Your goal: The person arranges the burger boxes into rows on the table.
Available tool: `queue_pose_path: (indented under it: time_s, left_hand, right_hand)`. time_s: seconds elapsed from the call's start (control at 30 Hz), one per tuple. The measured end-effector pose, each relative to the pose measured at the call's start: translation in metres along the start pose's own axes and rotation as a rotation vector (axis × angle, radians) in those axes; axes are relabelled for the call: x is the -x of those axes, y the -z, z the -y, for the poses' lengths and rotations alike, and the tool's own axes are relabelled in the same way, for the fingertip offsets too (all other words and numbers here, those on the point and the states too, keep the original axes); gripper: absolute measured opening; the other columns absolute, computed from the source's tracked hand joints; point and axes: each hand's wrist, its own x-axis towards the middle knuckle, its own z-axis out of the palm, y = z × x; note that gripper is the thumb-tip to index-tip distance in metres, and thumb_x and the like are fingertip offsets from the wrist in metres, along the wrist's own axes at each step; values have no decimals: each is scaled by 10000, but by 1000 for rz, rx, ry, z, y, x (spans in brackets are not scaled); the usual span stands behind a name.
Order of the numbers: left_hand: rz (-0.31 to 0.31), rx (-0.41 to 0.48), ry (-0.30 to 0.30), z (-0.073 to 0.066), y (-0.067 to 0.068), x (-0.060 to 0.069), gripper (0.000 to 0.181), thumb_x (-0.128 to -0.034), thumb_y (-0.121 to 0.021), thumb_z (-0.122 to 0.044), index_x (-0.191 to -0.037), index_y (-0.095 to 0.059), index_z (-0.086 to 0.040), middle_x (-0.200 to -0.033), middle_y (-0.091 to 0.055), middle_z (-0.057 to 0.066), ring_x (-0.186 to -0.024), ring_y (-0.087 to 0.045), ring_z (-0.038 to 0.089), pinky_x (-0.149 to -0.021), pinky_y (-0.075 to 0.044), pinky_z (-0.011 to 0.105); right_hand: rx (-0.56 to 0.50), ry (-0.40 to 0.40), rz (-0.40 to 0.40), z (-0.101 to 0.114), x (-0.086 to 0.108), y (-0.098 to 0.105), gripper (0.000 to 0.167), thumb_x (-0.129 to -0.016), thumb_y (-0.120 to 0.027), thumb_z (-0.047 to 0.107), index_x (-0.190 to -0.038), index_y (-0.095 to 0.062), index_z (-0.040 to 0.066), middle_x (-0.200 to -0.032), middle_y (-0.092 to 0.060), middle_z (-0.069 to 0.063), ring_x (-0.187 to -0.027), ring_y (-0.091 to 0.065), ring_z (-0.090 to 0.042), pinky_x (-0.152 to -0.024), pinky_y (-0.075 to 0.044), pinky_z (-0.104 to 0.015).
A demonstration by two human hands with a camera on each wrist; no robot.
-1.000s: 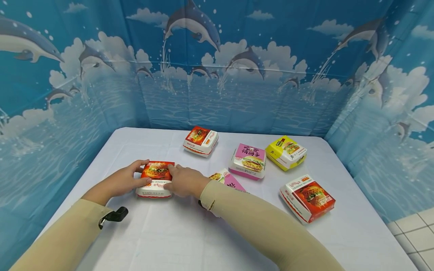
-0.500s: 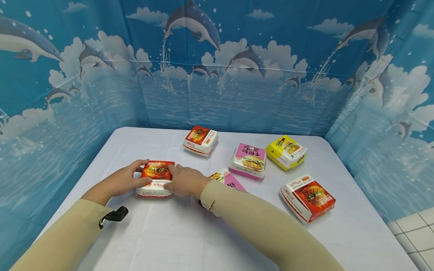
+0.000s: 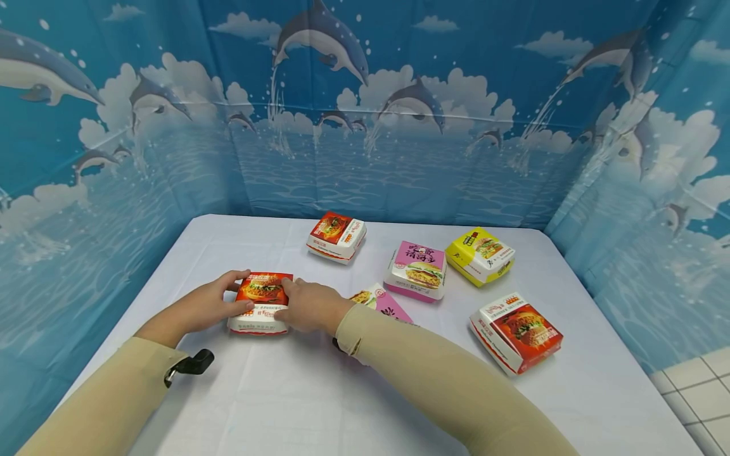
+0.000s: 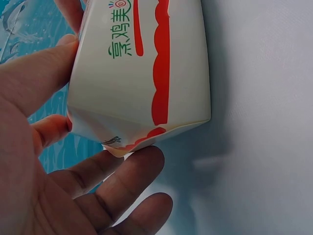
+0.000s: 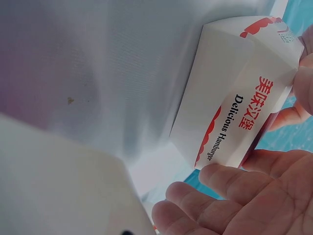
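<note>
Half-curled, the left hand (image 3: 210,305) and right hand (image 3: 312,306) grip the red-and-white "Delicious Hamburger" box (image 3: 262,304) between them, at its left and right.

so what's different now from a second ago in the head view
Nothing visibly changed: nothing was moved, taken up or let go. The left hand and right hand still hold the red-and-white hamburger box between them. The back hamburger box, yellow-and-white burger box, two pink-and-white burger boxes and right-hand hamburger box stayed put.
</note>
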Motion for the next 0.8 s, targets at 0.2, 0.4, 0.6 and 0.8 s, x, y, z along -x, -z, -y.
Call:
queue_pose_path:
  time_s: [0.2, 0.4, 0.6, 0.8]
  left_hand:
    - [0, -4, -7, 0, -1, 0, 956, -947, -681, -629, -1664, -255, -161, -1567, -470, 271, -1409, -464, 510, -1078, -424, 755]
    - [1, -2, -14, 0, -1, 0, 949, -943, -688, -627, -1654, -271, -155, -1561, -476, 273, -1399, -474, 509, -1069, -438, 746]
    - [-4, -7, -29, 0, -1, 1, 935, -945, -687, -626, -1644, -283, -153, -1547, -495, 271, -1389, -490, 504, -1066, -445, 738]
    - [-7, -10, -40, -1, -1, 2, 918, -947, -691, -614, -1632, -293, -153, -1533, -509, 272, -1375, -502, 506, -1058, -447, 742]
  right_hand:
    - [9, 2, -6, -1, 1, -1, 844, -999, -588, 644, -1680, -284, 249, -1701, -391, -13, -1517, -458, -179, -1198, -450, -400]
    - [20, -1, -13, 0, 3, -1, 839, -992, -596, 649, -1672, -306, 253, -1685, -418, -4, -1493, -483, -164, -1172, -474, -395]
    - [17, -4, -8, 1, 5, 0, 835, -990, -600, 648, -1668, -316, 253, -1681, -424, 4, -1485, -487, -154, -1166, -478, -387]
    - [22, -3, -14, 2, 7, 1, 825, -988, -606, 645, -1659, -332, 252, -1665, -447, 15, -1456, -513, -145, -1148, -491, -382]
